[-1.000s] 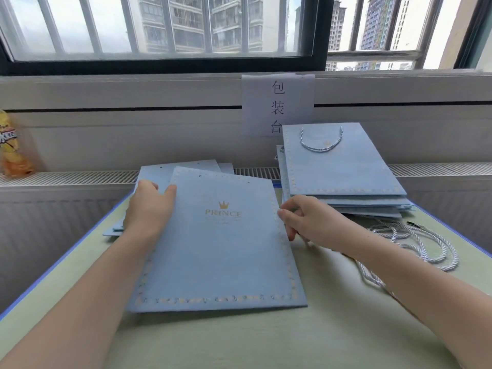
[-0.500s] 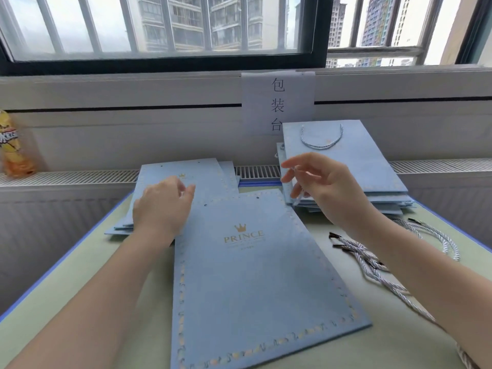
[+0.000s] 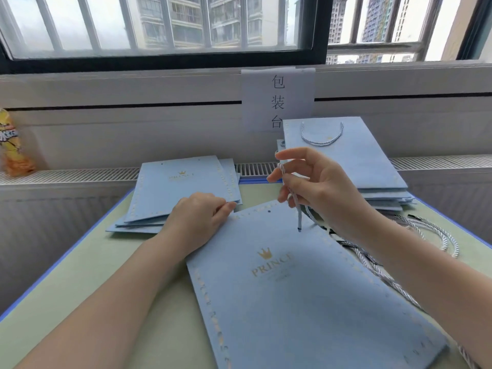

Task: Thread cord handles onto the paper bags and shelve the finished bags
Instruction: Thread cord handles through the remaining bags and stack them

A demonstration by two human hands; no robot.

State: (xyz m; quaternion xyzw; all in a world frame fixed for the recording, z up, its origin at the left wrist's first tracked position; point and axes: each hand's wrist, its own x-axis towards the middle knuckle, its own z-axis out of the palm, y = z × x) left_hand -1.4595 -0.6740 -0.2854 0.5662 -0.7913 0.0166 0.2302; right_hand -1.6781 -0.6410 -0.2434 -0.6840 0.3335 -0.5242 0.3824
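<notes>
A flat light-blue paper bag (image 3: pixel 306 296) with a gold crown and PRINCE print lies tilted on the table in front of me. My left hand (image 3: pixel 197 222) pinches its top left corner. My right hand (image 3: pixel 316 187) is raised above the bag's top edge and holds a pale twisted cord (image 3: pixel 298 213), whose dark tip hangs just above the bag. A small hole (image 3: pixel 269 211) shows near the top edge. More loose cords (image 3: pixel 431 235) lie on the table at the right, partly hidden by my right forearm.
A pile of bags without handles (image 3: pixel 181 190) lies at the back left. A stack of bags with cord handles (image 3: pixel 346 155) sits at the back right by the radiator ledge. A paper sign (image 3: pixel 277 99) hangs on the wall. A yellow snack packet (image 3: pixel 13 145) stands far left.
The bag has slid right and nearer me and turned. My right hand has lifted a cord off the table; my left hand moved to the bag's top corner.
</notes>
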